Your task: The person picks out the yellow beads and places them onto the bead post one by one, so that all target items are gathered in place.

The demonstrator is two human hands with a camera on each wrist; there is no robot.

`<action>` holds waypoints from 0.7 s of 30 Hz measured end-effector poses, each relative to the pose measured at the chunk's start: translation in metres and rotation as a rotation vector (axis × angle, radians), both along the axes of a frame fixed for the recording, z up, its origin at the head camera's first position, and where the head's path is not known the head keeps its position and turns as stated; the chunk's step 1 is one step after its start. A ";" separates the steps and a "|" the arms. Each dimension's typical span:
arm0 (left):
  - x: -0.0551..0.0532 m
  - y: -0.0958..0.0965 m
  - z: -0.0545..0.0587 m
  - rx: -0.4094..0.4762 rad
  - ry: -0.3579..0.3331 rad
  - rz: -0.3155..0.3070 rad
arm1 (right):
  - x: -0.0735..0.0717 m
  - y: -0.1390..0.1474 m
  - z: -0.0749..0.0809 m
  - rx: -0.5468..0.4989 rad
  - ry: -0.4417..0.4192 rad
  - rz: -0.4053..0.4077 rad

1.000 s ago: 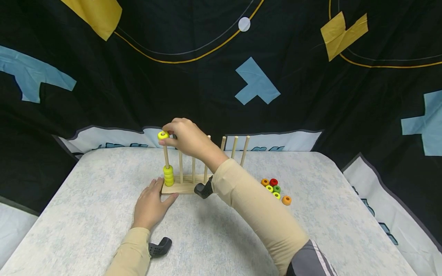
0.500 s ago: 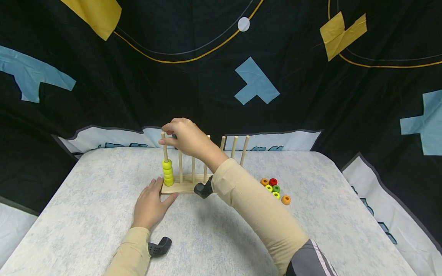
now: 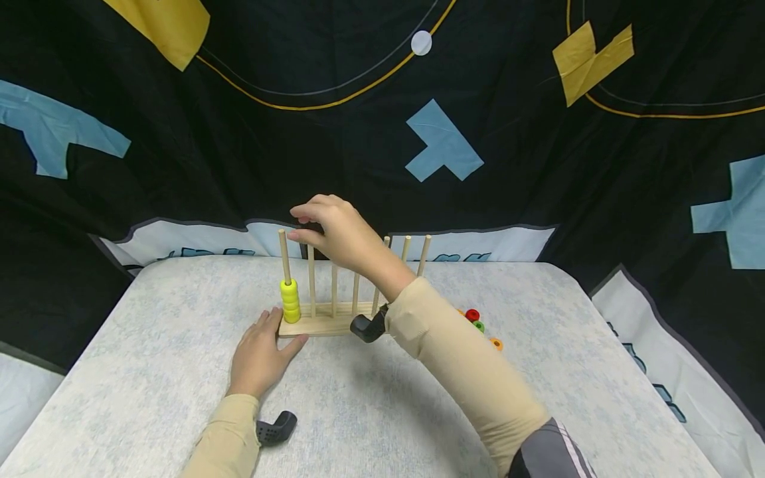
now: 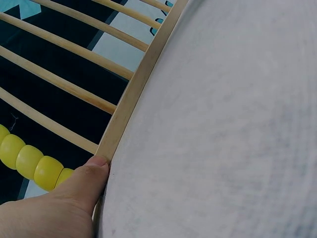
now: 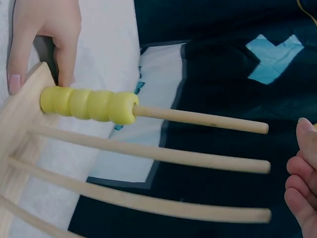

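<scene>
Writing: blue, dark-outlined marks [image 3: 467,257] are showing along the white band [image 3: 520,240] at the foot of the dark backdrop [image 3: 335,166]; the table edge is cutting them off, too much to read. Light blue and gold shapes and a pale disc [image 3: 421,42] are decorating the cloth above.

Holder: a pale wooden rack [image 3: 325,324] is standing on the mottled table [image 3: 388,425], its upright pegs lining up along a flat base. The peg at the person's left end is bearing a stack of yellow beads [image 3: 290,302]; the stack is sitting down against the base, leaving the upper peg bare.

Left hand [image 3: 259,356]: thumb and fingers are spreading wide around the rack's left corner, the thumb pressing on the front edge, the fingers lying at the end. The left wrist view is showing the thumb just beside the lowest bead.

Right hand [image 3: 340,229]: it is hovering near the top of the loaded peg, holding nothing, thumb and fingers bent, with a moderate gap between them.

Loose beads: a red bead [image 3: 472,315], a green bead [image 3: 479,326] and an orange bead [image 3: 497,344] are lying right of the rack, the beige sleeve [image 3: 466,358] partly hiding the group. Each wrist is wearing a black device [image 3: 277,428].
</scene>
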State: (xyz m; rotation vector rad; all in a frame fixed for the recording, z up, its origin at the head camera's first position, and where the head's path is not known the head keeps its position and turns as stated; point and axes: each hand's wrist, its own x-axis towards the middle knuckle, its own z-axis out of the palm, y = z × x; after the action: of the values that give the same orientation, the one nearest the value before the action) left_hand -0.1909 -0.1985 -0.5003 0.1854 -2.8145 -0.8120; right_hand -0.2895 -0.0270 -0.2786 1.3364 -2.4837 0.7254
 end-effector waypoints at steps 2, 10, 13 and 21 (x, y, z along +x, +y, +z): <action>0.000 0.000 0.000 0.001 -0.004 0.002 | 0.002 0.009 0.001 -0.042 0.048 0.005; 0.001 0.000 -0.001 -0.004 0.001 0.008 | 0.012 0.052 0.001 -0.134 0.146 -0.003; 0.000 0.000 -0.001 -0.005 0.002 0.005 | 0.016 0.073 -0.003 -0.161 0.178 0.005; 0.000 0.000 -0.001 -0.009 0.018 -0.006 | 0.025 0.137 -0.028 -0.159 0.176 -0.068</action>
State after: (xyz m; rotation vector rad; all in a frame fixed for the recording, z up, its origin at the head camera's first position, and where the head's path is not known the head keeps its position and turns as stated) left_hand -0.1908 -0.1985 -0.5016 0.1678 -2.8026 -0.7986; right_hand -0.2650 0.1095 -0.3061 1.1983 -2.2711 0.7386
